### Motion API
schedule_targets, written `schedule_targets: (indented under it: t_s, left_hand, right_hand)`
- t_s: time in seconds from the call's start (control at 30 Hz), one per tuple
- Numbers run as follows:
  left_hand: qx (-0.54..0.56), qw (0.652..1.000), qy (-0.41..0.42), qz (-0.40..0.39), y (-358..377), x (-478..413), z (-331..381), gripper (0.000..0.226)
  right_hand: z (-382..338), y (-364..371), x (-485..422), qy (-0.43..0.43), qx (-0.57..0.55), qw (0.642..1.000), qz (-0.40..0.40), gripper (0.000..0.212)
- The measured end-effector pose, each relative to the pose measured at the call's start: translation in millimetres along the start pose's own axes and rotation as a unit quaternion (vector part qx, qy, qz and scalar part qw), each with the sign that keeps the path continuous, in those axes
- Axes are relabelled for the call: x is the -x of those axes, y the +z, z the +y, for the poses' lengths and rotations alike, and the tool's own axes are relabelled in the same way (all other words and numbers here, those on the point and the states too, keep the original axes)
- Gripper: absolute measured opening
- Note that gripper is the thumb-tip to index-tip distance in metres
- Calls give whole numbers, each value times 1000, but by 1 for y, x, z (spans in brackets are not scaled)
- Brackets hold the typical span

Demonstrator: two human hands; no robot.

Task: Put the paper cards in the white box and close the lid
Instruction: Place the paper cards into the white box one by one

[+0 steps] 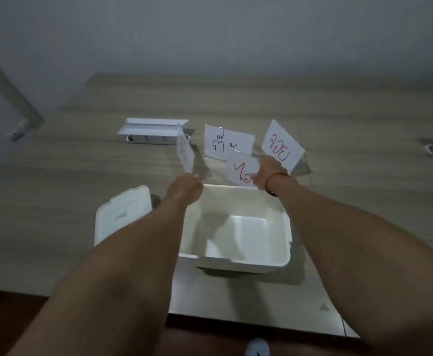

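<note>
Box [238, 260] sits lower centre of frame, open, nothing visible inside, long axis running roughly left-right across the table [56, 201]. Lid [123, 214] lies flat just left of the box, off it, long axis running near-to-far, partly hidden by the left forearm.

Left hand [186, 187] is above the box's far-left corner, pinching card 1 [185, 151] at its bottom edge. That card is turned nearly edge-on to the camera, long axis up, leaning slightly left; writing is too blurred to read.

Right hand [267, 176] is at the box's far-right corner, red band [274, 179] on the wrist, fingers closed on card 2 [242, 170], red writing facing the camera, card upright and just beyond the far rim.

Two more cards stand behind these, upper centre: card 3 [228, 145] with dark writing, face toward the camera, partly covered by card 2; card 4 [282, 146] with red writing, tilted, long axis running upper-left to lower-right, right next to the right hand. Can't tell how either is propped.

Power strip [151, 138] lies beyond card 1, long axis left-right, with a white folded sheet [153, 124] on top.
</note>
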State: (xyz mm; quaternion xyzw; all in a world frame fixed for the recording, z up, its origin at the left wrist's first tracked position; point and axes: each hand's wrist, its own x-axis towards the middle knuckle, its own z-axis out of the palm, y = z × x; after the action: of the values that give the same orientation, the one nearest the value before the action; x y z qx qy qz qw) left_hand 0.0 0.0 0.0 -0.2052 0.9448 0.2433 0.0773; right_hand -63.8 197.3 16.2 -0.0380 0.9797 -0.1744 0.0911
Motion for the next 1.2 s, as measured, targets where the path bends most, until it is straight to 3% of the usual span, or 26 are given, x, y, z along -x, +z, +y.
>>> schedule_targets:
  t_s: [0.17, 0.27, 0.4, 0.5, 0.67, 0.97, 1.1, 1.2]
  left_hand:
    - [60, 996, -52, 32, 25, -5, -6, 55]
    - [86, 992, -71, 57, 31, -7, -6, 55]
    - [85, 990, -91, 59, 35, -10, -4, 56]
    - [75, 991, -95, 47, 33, -11, -3, 56]
    - [61, 994, -84, 16, 23, -2, -1, 57]
    - [45, 995, -75, -46, 11, 44, -14, 43]
    - [61, 994, -68, -62, 7, 63, -20, 51]
    - [89, 992, -65, -56, 9, 71, -25, 51]
  right_hand:
    - [14, 14, -21, 22, 32, 999, 13, 53]
    - [19, 19, -28, 17, 71, 997, 36, 41]
    - [18, 27, -32, 29, 27, 999, -15, 33]
    - [15, 24, -31, 20, 35, 999, -20, 27]
    - [6, 15, -11, -25, 75, 996, 46, 24]
    - [-18, -53, 39, -89, 43, 983, 153, 37]
    - [-26, -81, 70, -82, 23, 985, 153, 36]
    - [-28, -81, 97, -72, 7, 991, 109, 36]
